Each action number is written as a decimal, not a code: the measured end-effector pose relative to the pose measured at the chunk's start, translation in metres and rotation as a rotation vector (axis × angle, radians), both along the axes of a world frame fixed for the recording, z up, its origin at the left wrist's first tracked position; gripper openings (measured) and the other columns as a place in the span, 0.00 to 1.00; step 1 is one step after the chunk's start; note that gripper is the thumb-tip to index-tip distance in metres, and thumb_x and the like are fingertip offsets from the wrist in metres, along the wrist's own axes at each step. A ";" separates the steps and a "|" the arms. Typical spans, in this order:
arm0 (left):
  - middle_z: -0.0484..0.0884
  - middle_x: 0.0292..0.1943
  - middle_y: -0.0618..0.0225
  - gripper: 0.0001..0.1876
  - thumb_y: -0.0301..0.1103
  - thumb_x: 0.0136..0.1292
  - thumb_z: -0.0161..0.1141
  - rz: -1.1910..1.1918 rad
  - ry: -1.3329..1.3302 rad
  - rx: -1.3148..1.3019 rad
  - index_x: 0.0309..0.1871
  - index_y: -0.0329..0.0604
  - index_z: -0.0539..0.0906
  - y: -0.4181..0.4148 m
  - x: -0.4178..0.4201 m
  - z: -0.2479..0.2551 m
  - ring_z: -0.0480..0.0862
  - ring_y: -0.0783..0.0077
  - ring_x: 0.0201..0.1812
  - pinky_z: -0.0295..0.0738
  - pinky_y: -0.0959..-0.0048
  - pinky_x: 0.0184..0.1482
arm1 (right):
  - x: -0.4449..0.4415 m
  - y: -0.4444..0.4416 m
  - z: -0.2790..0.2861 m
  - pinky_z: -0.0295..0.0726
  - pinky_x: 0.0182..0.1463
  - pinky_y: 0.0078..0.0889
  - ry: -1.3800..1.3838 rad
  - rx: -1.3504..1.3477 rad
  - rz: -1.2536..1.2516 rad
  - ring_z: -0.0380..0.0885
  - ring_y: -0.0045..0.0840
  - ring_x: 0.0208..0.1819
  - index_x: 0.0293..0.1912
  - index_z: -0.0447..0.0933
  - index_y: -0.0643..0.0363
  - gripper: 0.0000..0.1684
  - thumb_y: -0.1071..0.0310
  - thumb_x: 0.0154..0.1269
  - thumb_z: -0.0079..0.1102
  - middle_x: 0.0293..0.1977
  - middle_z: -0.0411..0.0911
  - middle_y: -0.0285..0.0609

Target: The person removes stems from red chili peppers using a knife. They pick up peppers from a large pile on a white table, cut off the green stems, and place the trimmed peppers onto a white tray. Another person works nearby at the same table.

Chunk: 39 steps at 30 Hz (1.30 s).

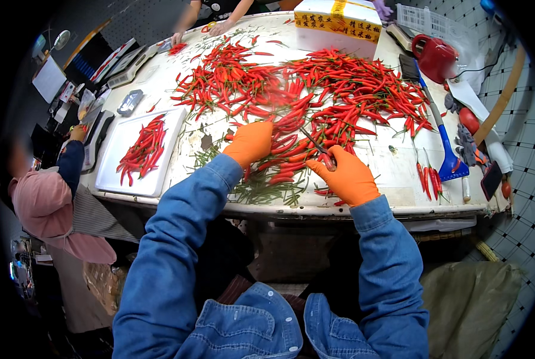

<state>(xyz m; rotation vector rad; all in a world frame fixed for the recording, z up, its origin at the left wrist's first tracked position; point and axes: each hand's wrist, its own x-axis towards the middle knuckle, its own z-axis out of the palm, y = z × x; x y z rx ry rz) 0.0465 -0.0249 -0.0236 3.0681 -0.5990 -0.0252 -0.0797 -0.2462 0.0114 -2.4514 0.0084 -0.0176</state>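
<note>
My left hand (249, 142), in an orange glove, curls at the near edge of the red chili peppers (290, 150). Its fingertips are hidden, so whether it grips a pepper is unclear. In my right hand (349, 176), gloved the same way, is a pair of scissors (325, 158) with reddish handles. Their dark blades point up and left over the peppers. Cut green stems (267, 190) lie in a heap below my hands, by the table's front edge. To the left, a white tray (172, 155) bears a pile of red chilies (144, 150) without visible long stems.
A white foam box (328, 38) with yellow tape stands at the back. On the right lie a blue-handled brush scraper (449, 155), a red kettle (434, 58) and a phone (492, 180). Weighing scales (94, 139) line the left side. One person (47, 206) works at left, another's hands (222, 28) across the table.
</note>
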 end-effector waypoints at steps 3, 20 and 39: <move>0.85 0.40 0.56 0.14 0.34 0.59 0.62 0.029 -0.002 -0.109 0.49 0.46 0.79 0.003 -0.002 0.004 0.84 0.52 0.42 0.77 0.59 0.43 | -0.001 0.000 0.004 0.75 0.35 0.36 0.013 0.010 0.000 0.81 0.34 0.31 0.36 0.74 0.56 0.34 0.32 0.55 0.62 0.27 0.79 0.37; 0.80 0.40 0.66 0.25 0.17 0.50 0.59 -0.459 0.266 -0.123 0.48 0.59 0.86 0.025 0.002 0.023 0.83 0.59 0.41 0.77 0.65 0.41 | 0.001 0.001 -0.011 0.80 0.36 0.34 -0.173 -0.028 0.049 0.82 0.32 0.26 0.41 0.75 0.60 0.39 0.29 0.55 0.59 0.29 0.80 0.44; 0.80 0.29 0.77 0.14 0.43 0.71 0.56 0.060 0.435 -1.155 0.45 0.41 0.78 0.050 -0.010 0.049 0.70 0.88 0.25 0.61 0.83 0.26 | -0.004 0.003 0.006 0.75 0.39 0.35 0.045 0.065 -0.018 0.78 0.35 0.33 0.45 0.74 0.60 0.32 0.39 0.59 0.63 0.31 0.78 0.44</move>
